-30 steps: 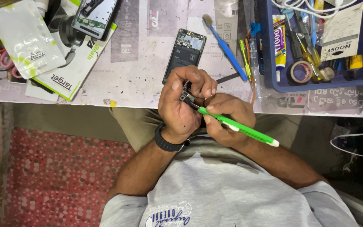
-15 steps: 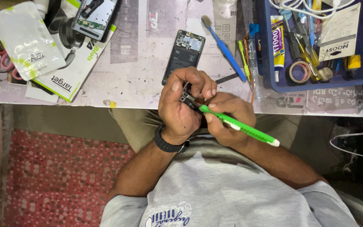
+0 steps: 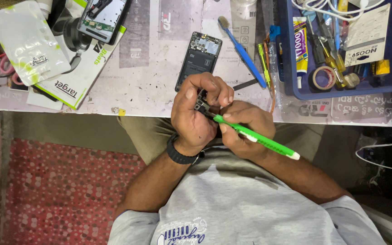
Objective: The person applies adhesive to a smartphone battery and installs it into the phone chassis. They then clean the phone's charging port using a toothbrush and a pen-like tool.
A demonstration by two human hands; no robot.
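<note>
Two hands at the bench edge, working a small dark part with a green tool.

Left hand (image 3: 195, 119), fingers curled tight, pinches a small dark part (image 3: 201, 105) just off the table (image 3: 159, 86) edge; the part is mostly hidden, kind unclear. Right hand (image 3: 245, 129), fingers together, grips a green tool (image 3: 256, 138); its tip meets the part, but the tip's shape is too small to read. An opened phone (image 3: 198, 59) lies just beyond, beside a blue toothbrush (image 3: 242, 52). A blue tray (image 3: 386, 68) is cut off at right.

Phone repair workshop: opened phone (image 3: 199, 60) on messy worktable (image 3: 159, 86), blue tray (image 3: 296, 90) full of screwdrivers (image 3: 330, 56), tape roll (image 3: 323, 77).
</note>
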